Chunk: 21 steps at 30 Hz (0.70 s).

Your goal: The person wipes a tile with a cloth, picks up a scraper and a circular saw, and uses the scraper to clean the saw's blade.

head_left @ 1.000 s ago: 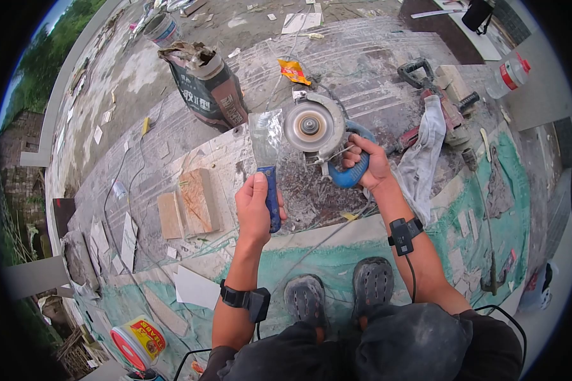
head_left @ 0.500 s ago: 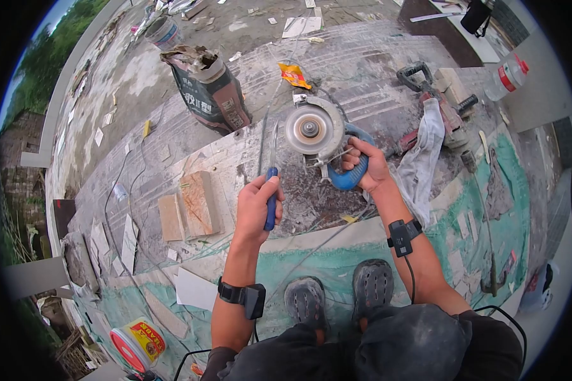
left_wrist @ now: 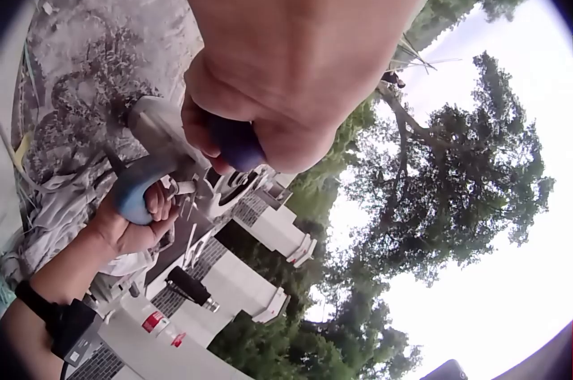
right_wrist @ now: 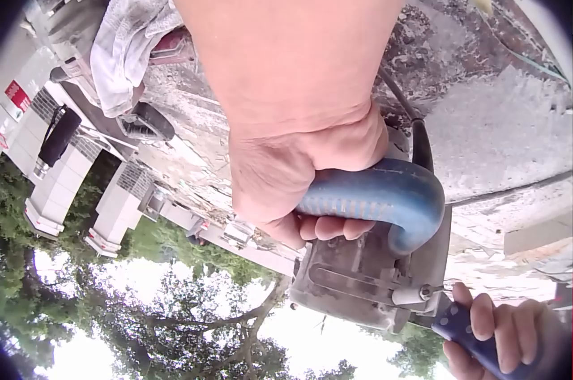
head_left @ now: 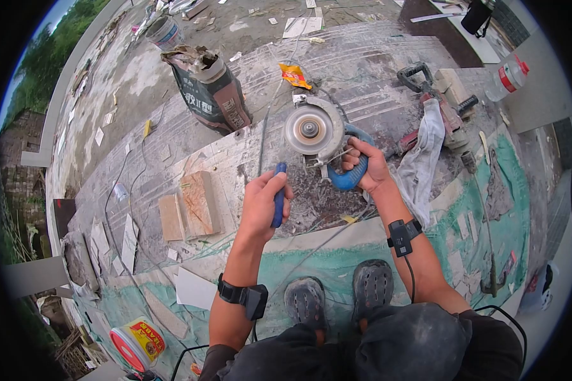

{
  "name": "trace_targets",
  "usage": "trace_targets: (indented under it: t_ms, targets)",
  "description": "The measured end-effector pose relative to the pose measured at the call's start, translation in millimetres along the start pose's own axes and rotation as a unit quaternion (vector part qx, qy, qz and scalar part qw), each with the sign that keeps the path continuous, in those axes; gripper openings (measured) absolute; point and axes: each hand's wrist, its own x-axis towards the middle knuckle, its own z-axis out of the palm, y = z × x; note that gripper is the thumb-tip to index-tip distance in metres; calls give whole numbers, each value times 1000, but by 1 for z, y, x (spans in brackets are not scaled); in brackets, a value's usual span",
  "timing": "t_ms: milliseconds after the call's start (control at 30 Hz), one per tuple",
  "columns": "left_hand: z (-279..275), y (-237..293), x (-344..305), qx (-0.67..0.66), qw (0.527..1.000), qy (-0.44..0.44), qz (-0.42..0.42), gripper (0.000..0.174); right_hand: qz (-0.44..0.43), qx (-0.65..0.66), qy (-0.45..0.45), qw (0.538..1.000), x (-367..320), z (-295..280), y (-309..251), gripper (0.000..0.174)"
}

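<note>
My left hand [head_left: 260, 204] grips the blue handle [head_left: 279, 193] of a scraper; its blade cannot be made out in the head view. In the right wrist view that dark blue handle [right_wrist: 488, 344] shows with my fingers round it. My right hand [head_left: 370, 168] holds the blue loop handle [head_left: 348, 178] of a circular saw, whose round blade [head_left: 309, 129] faces up toward the head camera, just right of the scraper. In the right wrist view, my right fingers curl round the curved blue handle [right_wrist: 376, 196] above the grey saw body [right_wrist: 349, 286].
A torn dark bag [head_left: 210, 92] stands beyond my left hand. Stone blocks [head_left: 199, 203] lie left of it. At the right are a grey cloth [head_left: 425, 149], a red power tool [head_left: 448, 114] and a bottle [head_left: 508, 77]. Cables and a green net [head_left: 337, 259] spread over the floor.
The scraper's broad blade has turned edge-on and then out of sight as my left hand rotated and shifted slightly right. My right hand and the saw have barely moved.
</note>
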Motion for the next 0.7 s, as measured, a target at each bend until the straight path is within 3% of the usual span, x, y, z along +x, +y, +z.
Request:
trace_targets:
  t_ms: [700]
  targets:
    - [-6, 2, -10, -24, 999, -14, -30, 32, 4, 13, -13, 1000, -1, 5, 1, 13]
